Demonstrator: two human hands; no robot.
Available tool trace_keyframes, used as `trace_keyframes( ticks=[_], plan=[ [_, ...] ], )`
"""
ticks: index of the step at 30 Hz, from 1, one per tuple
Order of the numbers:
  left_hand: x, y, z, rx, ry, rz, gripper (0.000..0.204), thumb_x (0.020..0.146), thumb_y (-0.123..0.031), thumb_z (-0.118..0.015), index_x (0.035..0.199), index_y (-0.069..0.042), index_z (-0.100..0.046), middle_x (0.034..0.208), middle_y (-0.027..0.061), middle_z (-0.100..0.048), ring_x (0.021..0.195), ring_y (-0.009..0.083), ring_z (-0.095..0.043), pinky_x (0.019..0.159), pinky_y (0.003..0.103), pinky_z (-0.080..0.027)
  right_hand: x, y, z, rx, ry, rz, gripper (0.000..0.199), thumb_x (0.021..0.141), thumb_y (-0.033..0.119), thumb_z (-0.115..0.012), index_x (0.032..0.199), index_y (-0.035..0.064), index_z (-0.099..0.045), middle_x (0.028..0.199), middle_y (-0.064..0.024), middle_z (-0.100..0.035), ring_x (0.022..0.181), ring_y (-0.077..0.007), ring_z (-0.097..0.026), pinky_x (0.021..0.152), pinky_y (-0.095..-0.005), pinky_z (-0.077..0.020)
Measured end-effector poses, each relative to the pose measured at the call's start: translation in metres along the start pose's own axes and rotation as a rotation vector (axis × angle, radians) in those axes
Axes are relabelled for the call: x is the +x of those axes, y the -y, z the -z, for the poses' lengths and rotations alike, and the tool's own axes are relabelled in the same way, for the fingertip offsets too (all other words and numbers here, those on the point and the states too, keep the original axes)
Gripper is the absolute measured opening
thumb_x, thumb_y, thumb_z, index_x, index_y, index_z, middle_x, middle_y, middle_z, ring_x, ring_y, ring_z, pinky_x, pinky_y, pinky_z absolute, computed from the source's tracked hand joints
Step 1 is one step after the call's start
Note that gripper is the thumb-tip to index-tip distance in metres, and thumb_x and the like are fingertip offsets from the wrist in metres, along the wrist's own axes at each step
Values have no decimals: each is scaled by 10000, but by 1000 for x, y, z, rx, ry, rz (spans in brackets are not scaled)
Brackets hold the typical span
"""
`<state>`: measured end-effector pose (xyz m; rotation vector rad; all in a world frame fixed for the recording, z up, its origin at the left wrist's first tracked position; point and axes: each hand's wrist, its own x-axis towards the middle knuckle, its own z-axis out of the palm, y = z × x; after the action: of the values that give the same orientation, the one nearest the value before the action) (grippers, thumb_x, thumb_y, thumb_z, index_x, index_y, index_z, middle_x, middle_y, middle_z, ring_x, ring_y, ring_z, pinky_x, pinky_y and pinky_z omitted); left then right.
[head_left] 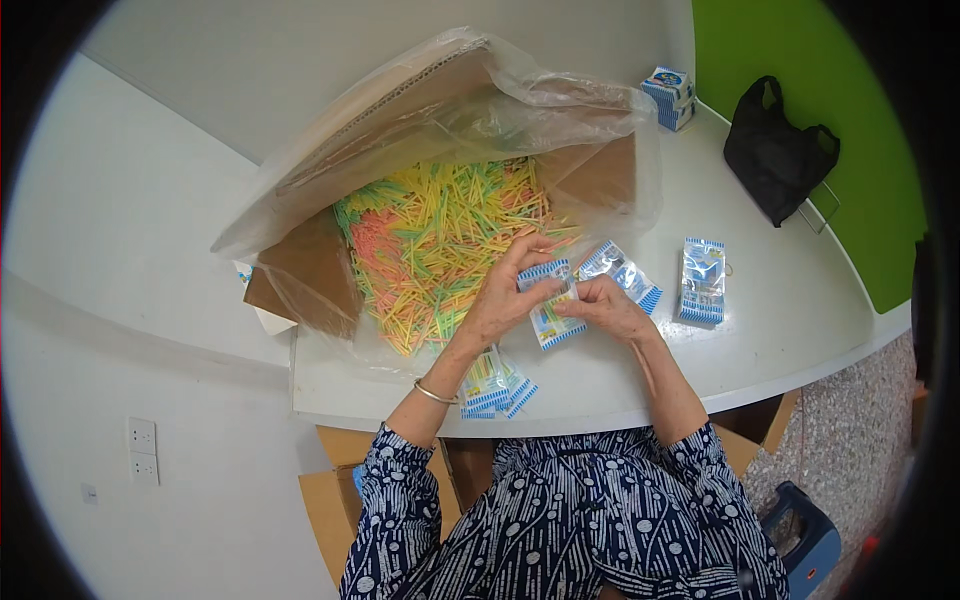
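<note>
Both hands hold a small clear packet (556, 328) with blue-and-white striped ends, just in front of the open carton. My left hand (500, 300) grips its upper left side, thumb across the front. The fingers of my right hand (610, 308) pinch its right edge. Some yellow shows through the packet's lower part. Thin coloured sticks (450, 240), yellow, green and pink, fill the plastic-lined carton (592, 180) beyond my left hand. Another packet (622, 270) lies behind my right hand. Several similar packets (486, 384), with coloured contents, overlap below my left wrist.
A pile of flat packets (703, 282) rests on the white table (770, 330) to the right. Small striped boxes (670, 97) are stacked at the back, near a black bag (780, 150). A blue stool (805, 545) and cardboard boxes (325, 500) stand below the table edge.
</note>
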<state>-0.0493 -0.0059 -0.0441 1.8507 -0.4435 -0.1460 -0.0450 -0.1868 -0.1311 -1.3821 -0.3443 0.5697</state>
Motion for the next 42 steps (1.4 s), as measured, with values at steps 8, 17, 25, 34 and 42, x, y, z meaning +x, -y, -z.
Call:
trace_keyframes(
  ticks=[8, 17, 25, 34, 42],
  plan=[
    [-5, 6, 9, 114, 42, 17, 411, 814, -81, -662, 1188, -27, -501, 1035, 82, -620, 984, 150, -575, 847, 282, -461, -5, 15, -13, 72, 9, 29, 186, 832, 176, -692, 912, 8, -697, 744, 37, -632, 658, -9, -518, 582, -179, -390],
    [-58, 10, 60, 138, 41, 132, 360, 841, -47, -644, 1179, -27, -520, 1076, 53, -605, 986, 110, -563, 832, 250, -469, -24, 28, 11, -630, -583, 281, 315, 763, 189, -713, 993, -13, -639, 956, -101, -629, 839, -216, -578, 755, -338, -462],
    [-94, 39, 61, 727, -31, -2, 411, 779, -172, -701, 1141, -34, -564, 1198, 120, -553, 1154, 278, -496, 977, 361, -388, -18, -22, 30, -1231, -793, 239, 255, 710, 164, -731, 892, 5, -649, 950, -117, -565, 916, -306, -511, 775, -406, -415],
    [-26, 26, 15, 533, -66, -135, 341, 790, -198, -704, 1067, -27, -601, 1210, 131, -552, 1172, 292, -475, 992, 372, -371, -13, -31, 40, -1196, -857, 401, 118, 720, 77, -693, 826, 36, -659, 896, -100, -556, 868, -275, -519, 752, -396, -393],
    [12, 22, -13, 321, -53, -84, 316, 853, -253, -651, 1053, -9, -628, 1041, 115, -627, 997, 208, -565, 884, 327, -430, -27, 19, 4, -1194, -690, 760, 199, 733, 78, -683, 922, 63, -622, 1094, -101, -558, 938, -250, -549, 839, -391, -375]
  ],
)
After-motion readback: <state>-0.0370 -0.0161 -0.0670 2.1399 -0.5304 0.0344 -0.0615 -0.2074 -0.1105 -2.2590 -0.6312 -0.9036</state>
